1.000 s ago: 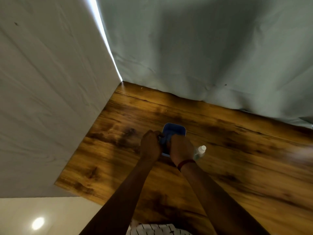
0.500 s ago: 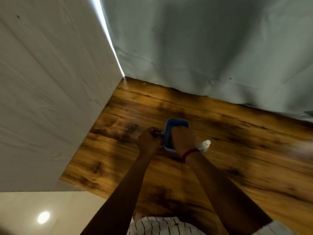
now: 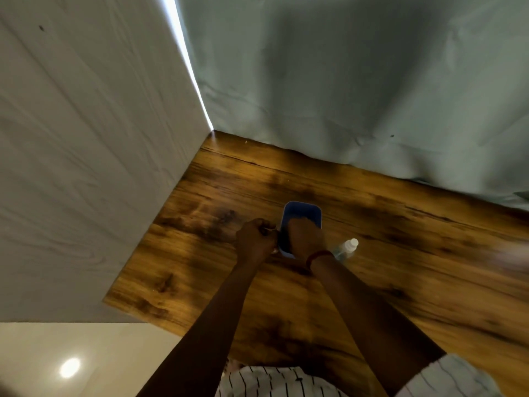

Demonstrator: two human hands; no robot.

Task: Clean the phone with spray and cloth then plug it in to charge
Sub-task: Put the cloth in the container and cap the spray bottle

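A blue phone (image 3: 303, 211) lies flat on the wooden table (image 3: 400, 253), its far end showing beyond my hands. My left hand (image 3: 255, 241) is curled at the phone's left edge and holds it there. My right hand (image 3: 307, 237) lies on top of the phone's near half, fingers bent over a dark cloth (image 3: 284, 239) that shows only as a dark patch beside the hand. A small clear spray bottle with a white cap (image 3: 347, 247) lies on the table just right of my right wrist.
A white wood-grain panel (image 3: 94, 156) stands along the table's left side. A pale green curtain (image 3: 343, 87) hangs along the far edge. The table's left front corner (image 3: 107, 300) ends over a pale floor. No charger or cable is in view.
My right hand has slid a little further up the phone, covering more of it. My left hand stays at the phone's left edge. The bottle has not moved.
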